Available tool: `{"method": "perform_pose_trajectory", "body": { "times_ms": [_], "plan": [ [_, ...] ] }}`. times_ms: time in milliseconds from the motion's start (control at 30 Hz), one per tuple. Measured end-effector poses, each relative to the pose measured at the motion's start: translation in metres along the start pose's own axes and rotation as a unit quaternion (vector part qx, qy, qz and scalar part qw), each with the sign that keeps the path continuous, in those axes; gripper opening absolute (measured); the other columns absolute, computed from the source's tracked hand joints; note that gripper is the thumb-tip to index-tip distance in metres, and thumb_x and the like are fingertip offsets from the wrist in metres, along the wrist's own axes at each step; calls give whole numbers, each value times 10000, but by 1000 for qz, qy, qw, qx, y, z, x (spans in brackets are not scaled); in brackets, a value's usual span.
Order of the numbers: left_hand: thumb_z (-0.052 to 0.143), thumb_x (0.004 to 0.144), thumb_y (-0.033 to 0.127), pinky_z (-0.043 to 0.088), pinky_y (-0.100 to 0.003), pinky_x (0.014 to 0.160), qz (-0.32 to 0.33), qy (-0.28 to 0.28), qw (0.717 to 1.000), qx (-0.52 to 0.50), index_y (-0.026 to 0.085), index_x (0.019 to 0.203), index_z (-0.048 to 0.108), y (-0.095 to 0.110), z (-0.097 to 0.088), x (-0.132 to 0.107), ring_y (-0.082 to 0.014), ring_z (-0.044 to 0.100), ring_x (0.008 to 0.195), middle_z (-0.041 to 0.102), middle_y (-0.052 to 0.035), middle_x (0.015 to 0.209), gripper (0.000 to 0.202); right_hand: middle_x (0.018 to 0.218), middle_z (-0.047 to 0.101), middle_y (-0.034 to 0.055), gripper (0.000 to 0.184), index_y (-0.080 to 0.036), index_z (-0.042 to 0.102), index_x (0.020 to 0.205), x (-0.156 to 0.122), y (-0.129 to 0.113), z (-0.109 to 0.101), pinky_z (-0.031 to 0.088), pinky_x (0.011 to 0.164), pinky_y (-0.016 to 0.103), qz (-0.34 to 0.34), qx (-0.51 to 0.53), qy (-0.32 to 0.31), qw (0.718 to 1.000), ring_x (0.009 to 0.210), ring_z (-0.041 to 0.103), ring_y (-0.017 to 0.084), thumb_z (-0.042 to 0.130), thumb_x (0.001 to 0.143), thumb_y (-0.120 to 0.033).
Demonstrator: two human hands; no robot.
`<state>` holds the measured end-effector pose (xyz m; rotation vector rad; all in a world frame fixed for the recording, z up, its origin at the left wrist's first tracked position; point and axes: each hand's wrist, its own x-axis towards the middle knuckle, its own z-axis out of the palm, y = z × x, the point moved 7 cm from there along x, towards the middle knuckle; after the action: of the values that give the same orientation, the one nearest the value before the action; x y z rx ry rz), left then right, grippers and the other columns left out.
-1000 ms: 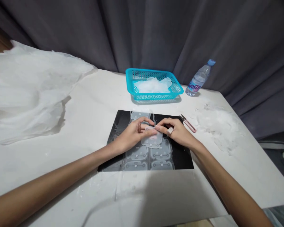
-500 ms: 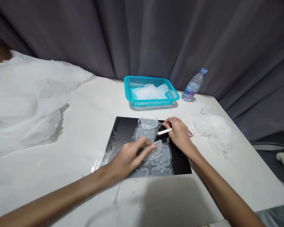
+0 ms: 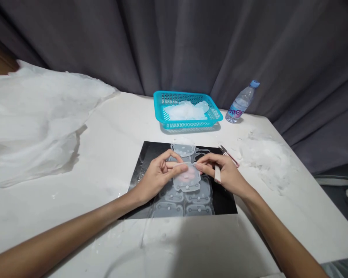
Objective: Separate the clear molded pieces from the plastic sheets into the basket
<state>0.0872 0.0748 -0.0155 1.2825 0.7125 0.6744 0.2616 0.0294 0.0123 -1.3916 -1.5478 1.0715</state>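
My left hand (image 3: 164, 172) pinches the upper edge of a translucent rounded plastic piece (image 3: 187, 182) between thumb and fingers. The same edge, farther right, is at the fingertips of my right hand (image 3: 224, 170). Through the piece, fingers show faintly pink. A slim white stick-like tool (image 3: 217, 173) is tucked in my right hand, pointing down. Below lie several similar translucent pieces (image 3: 198, 209) in rows on a black board (image 3: 224, 202). Another such piece (image 3: 182, 149) rests near the board's far edge. Small pink-handled scissors (image 3: 231, 157) lie just beyond my right hand.
A blue plastic basket (image 3: 188, 124) with white translucent pieces stands behind the board. Right of it is a water bottle (image 3: 240, 103). Thin clear scraps (image 3: 266, 158) are heaped on the right, and a large white plastic sheet (image 3: 43, 116) covers the left. A grey curtain (image 3: 179, 46) hangs behind.
The plastic piece is now raised and held up between both hands. My right hand has come nearer, its white stick turned from pointing left to pointing down. The scissors show more fully.
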Motion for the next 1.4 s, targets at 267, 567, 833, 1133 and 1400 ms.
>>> {"method": "perform_pose_trajectory", "body": {
  "times_ms": [267,567,833,1133,1400],
  "plan": [
    [752,923,424,366,-174,493,10,-23,1000,-15,189,961,579,7,3,2,-76,551,503,654,63,603,294,761,673,6,254,-218,745,882,0,-2,-3,429,608,292,-21,13,23,999,665,575,152,751,914,-470],
    [720,950,419,376,-226,599,45,-23,999,8,181,994,613,7,0,-1,-104,548,627,651,32,697,265,863,757,21,64,-297,792,946,-10,-21,-12,481,730,369,-151,-99,70,981,791,601,211,733,956,-323],
    [741,932,417,508,-235,688,35,-30,999,-7,193,1031,623,4,2,0,-135,687,727,728,5,800,272,872,755,19,60,-283,730,969,-13,-28,-10,481,734,374,-169,-128,78,974,780,606,210,676,992,-295],
    [796,890,380,558,-286,825,34,3,996,80,173,1027,757,-1,3,-4,-199,727,913,791,-52,1020,251,930,682,35,142,-239,712,1039,-6,-6,-7,442,733,326,-74,-145,31,986,782,546,185,633,1007,-353],
    [737,920,470,528,-321,779,59,1,984,171,165,988,803,5,6,-7,-223,688,855,794,-66,969,319,769,587,2,155,-260,763,955,-8,-6,-4,432,693,309,-79,-81,52,992,727,506,180,697,962,-400]
  ]
}}
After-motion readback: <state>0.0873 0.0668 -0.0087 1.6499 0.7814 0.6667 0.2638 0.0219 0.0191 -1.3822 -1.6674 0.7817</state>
